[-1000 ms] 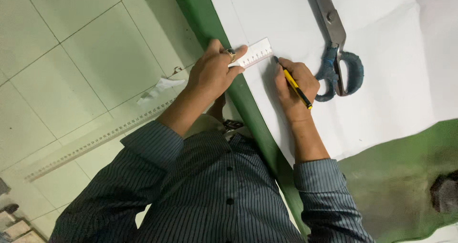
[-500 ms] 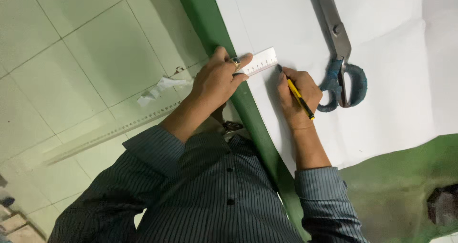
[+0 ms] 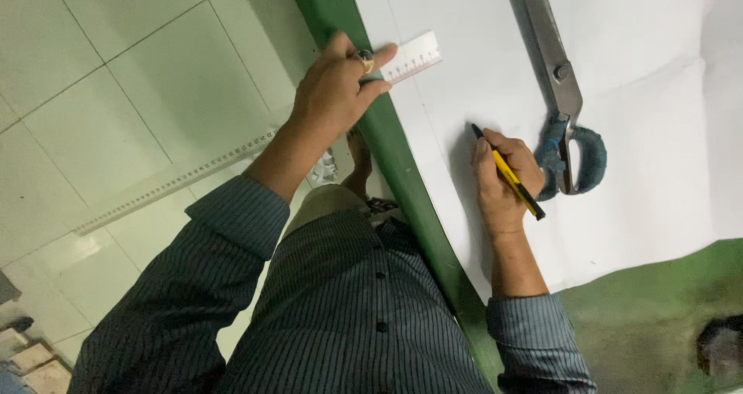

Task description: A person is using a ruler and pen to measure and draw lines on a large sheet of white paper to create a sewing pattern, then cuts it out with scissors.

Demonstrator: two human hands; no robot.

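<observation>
Small ruler and pencil over white paper

The short clear ruler [image 3: 412,56] lies on the white paper [image 3: 642,169] near the green table edge [image 3: 395,162], pinched at its near end by the left hand [image 3: 334,92]. The right hand [image 3: 501,173] grips a yellow pencil [image 3: 509,173], tip on the paper; large scissors [image 3: 563,107] lie just beside.

Yellow-black pencil [image 3: 509,174], white sheet [image 3: 642,115], seemingly teal-handled scissors [image 3: 569,123].

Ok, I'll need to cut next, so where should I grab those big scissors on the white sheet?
Take the scissors by the blue-wrapped handle loops, the end nearest the right hand, coming from the near side. The long blades point away up the white sheet, so the loops are probably the safe grip.
</observation>
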